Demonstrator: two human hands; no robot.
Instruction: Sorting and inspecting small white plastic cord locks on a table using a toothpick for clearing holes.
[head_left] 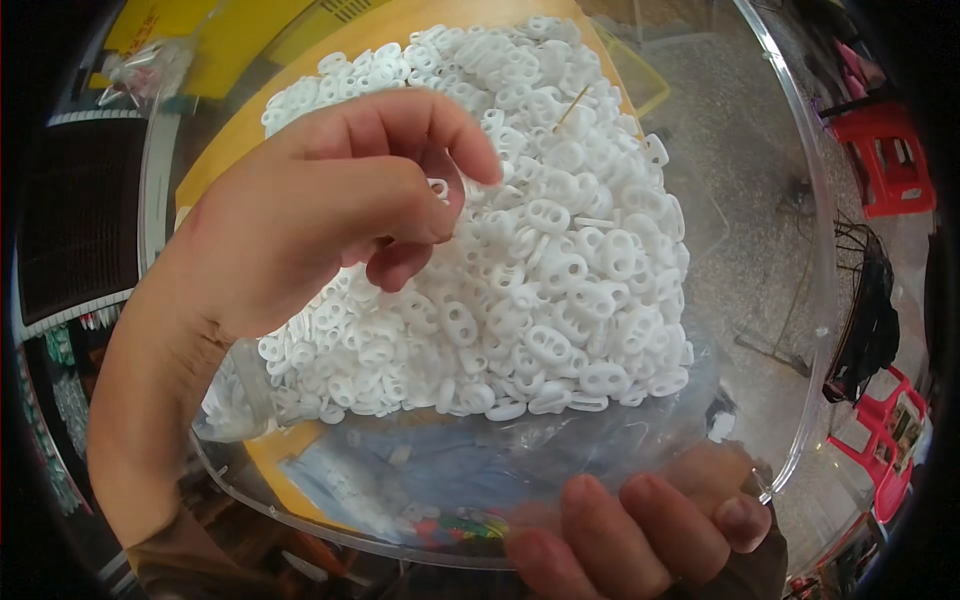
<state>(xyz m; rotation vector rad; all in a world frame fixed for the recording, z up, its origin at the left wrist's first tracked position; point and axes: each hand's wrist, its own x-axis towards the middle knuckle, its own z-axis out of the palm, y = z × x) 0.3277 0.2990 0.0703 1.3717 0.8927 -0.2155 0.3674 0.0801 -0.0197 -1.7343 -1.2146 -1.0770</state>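
Note:
A heap of small white two-hole plastic pieces (550, 260), oval and rounded, fills much of a clear plastic box (815, 170). Over the left part of the heap is my left hand (340, 190), its fingers curled in. Part of a white holed piece (437, 187) shows between thumb and fingers. Low on the right, my right hand (630, 535) lies along the box's near rim with fingers bent inward. Whatever it may hold is hidden. A thin yellowish stick (572, 107) pokes out of the heap.
Beneath the box lies a yellow-orange surface (225, 135). Red plastic stools (885, 160) stand on the grey floor at right, near a black bag-like thing (870, 320). A clear plastic bag (150, 70) sits at the upper left, above a dark ribbed panel (80, 215).

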